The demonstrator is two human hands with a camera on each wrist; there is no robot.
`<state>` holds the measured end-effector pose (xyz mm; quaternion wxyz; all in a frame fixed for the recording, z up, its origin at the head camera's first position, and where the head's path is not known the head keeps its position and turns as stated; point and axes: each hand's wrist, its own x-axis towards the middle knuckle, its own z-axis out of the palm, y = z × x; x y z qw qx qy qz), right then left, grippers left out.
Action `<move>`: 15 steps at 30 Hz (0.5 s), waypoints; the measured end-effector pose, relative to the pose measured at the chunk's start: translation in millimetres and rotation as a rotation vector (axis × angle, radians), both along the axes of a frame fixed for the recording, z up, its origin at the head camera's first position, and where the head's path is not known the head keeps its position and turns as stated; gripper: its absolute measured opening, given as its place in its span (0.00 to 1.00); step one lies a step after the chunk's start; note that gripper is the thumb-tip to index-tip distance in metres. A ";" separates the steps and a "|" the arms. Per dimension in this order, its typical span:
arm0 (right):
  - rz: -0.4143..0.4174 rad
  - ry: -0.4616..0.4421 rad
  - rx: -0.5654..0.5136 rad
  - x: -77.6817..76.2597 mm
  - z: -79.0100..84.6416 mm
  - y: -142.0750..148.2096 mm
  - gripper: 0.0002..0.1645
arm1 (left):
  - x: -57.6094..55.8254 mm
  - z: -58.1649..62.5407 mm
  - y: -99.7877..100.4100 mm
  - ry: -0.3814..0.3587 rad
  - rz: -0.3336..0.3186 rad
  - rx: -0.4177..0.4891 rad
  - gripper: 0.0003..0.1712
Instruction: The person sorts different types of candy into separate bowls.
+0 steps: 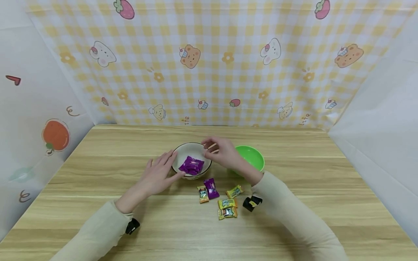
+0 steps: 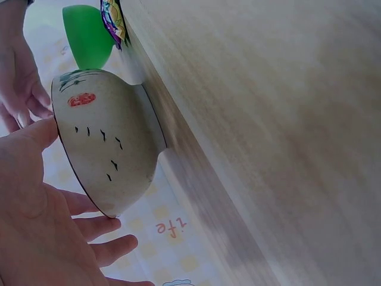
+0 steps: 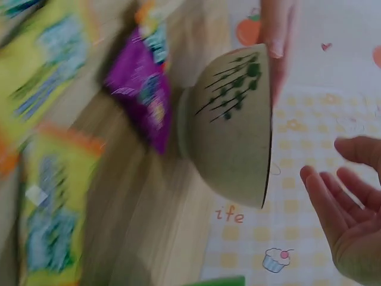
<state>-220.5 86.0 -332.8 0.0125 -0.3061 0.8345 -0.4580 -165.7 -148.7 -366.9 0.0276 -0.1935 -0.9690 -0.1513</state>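
A white bowl (image 1: 205, 167) with a dark rim stands on the table, with several purple wrapped candies (image 1: 192, 165) inside it. Spread, nearly straight fingers of my left hand (image 1: 158, 177) touch its left side, thumb at the near rim. Just over the right rim hovers my right hand (image 1: 225, 152), fingers loosely bent. The right wrist view shows no object between the fingers of that hand (image 3: 351, 208). In front of the bowl lies one purple candy (image 1: 211, 188) beside a yellow-orange candy (image 1: 203, 194).
A green bowl (image 1: 253, 156) stands right of the white one, partly behind my right forearm. Nearer me lie more yellow candies: one by the right wrist (image 1: 234, 191), and a pair, the upper candy (image 1: 227, 203) against the lower candy (image 1: 227, 213). A checkered cloth (image 1: 209, 87) hangs behind the table.
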 end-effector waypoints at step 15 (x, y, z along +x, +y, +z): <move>0.136 0.017 0.108 41.5 -27.4 25.4 0.16 | 0.3 -0.8 -0.3 0.005 0.004 -0.007 0.46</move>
